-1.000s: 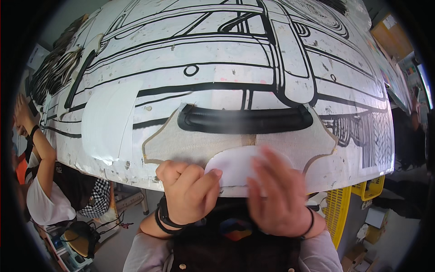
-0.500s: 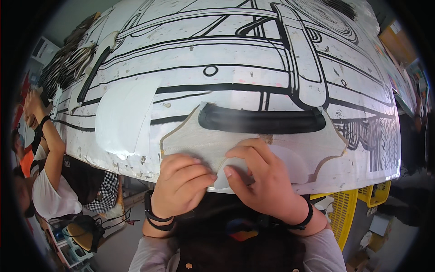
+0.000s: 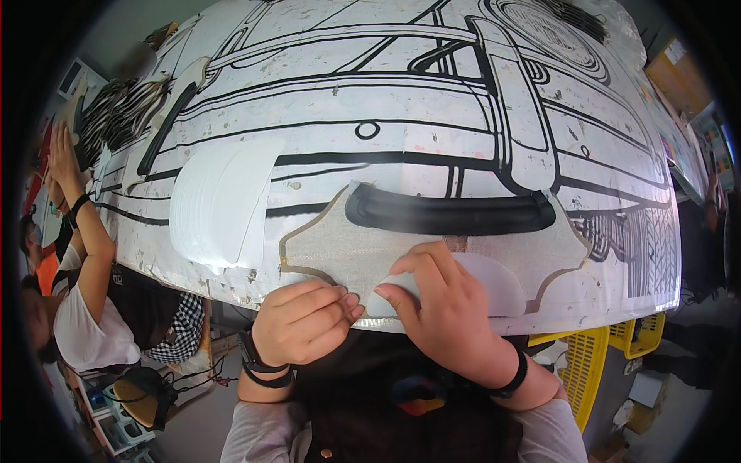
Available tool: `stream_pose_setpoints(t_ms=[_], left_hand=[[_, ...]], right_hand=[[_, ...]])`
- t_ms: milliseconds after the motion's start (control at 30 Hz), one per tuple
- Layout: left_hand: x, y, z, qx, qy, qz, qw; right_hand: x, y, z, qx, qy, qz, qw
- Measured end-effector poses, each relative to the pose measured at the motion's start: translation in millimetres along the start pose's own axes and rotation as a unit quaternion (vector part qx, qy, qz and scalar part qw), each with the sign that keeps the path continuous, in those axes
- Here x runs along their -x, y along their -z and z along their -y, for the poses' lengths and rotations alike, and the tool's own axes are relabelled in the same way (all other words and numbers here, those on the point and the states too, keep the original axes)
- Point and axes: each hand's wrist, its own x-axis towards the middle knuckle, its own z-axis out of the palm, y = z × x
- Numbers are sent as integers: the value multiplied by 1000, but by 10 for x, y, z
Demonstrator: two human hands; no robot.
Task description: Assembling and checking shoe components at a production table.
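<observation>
A beige fabric panel (image 3: 370, 258) with curved, notched ends lies at the table's near edge. Along its far side runs a black padded strip (image 3: 451, 212). On the panel's near part rests a smooth white rounded sheet (image 3: 498, 287), partly covered by my right hand (image 3: 444, 312). That hand's thumb and fingers close on the sheet's left end. My left hand (image 3: 305, 320) sits just left of it, fingertips pinched together at the sheet's left tip and the panel's near edge. Whatever lies between those fingertips is too small to make out.
A fanned stack of white sheets (image 3: 220, 212) lies left of the panel. Farther left are a similar panel with a black strip (image 3: 166, 127) and a bundle of dark strips (image 3: 127, 112). A co-worker (image 3: 93, 309) stands at left; yellow crates (image 3: 584, 370) are at lower right.
The fingers of both hands have shifted slightly along the white sheet's left end, and more of the sheet shows right of my right hand. The co-worker's hands have come up.
</observation>
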Motion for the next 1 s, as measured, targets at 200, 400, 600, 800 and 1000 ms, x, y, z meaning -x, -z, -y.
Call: stream_pose_setpoints(t_ms=[200, 400, 600, 800, 1000], left_hand=[[61, -5, 2, 51, 47, 31, 997], [16, 52, -54, 160, 105, 9, 981], [-281, 34, -310, -2, 154, 160, 975], [-770, -116, -518, 23, 153, 153, 976], [-1155, -493, -740, 91, 105, 210, 968]], right_hand=[[24, -42, 32, 53, 30, -1, 998], [31, 133, 31, -64, -19, 49, 997], [264, 999, -188, -109, 30, 154, 982], [641, 1498, -402, 94, -11, 70, 993], [785, 1386, -586, 115, 9, 45, 992]])
